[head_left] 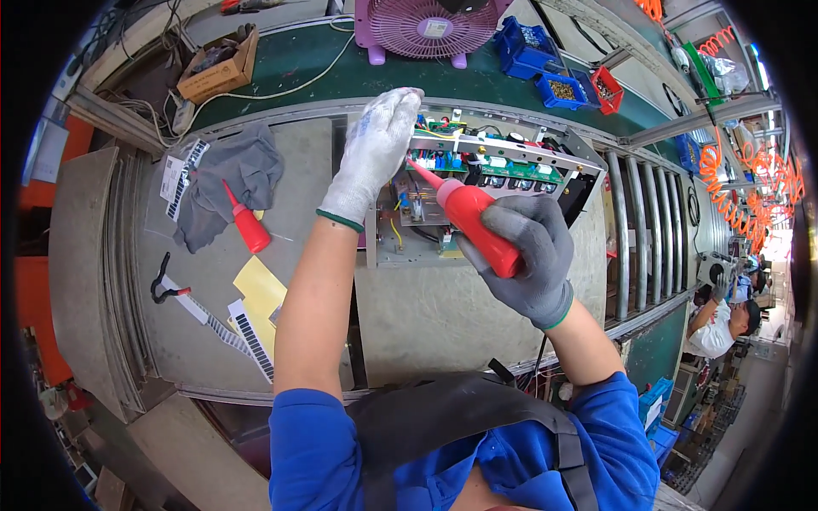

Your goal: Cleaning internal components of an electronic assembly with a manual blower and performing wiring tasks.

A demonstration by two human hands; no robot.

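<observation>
My right hand (pixel 537 255), in a grey glove, is closed round a red squeeze bottle (pixel 479 223). The bottle is tilted, its long pink nozzle pointing up and left into an open metal chassis (pixel 511 152) with green circuit boards and wiring. In a white glove, my left hand (pixel 375 152) lies over the chassis's left end, fingers together and curled at its edge; its fingertips are partly hidden. A clear plastic cover (pixel 423 207) over wired parts shows just below the nozzle. Whether the nozzle tip touches anything I cannot tell.
To the left lie a second red bottle (pixel 249 228), a grey cloth (pixel 243 166), yellow paper (pixel 260 294) and label strips (pixel 249 336). Behind the chassis stand a purple fan (pixel 434 30) and blue bins (pixel 521 49). Metal rollers (pixel 652 230) run at right; a co-worker (pixel 716 330) is farther off.
</observation>
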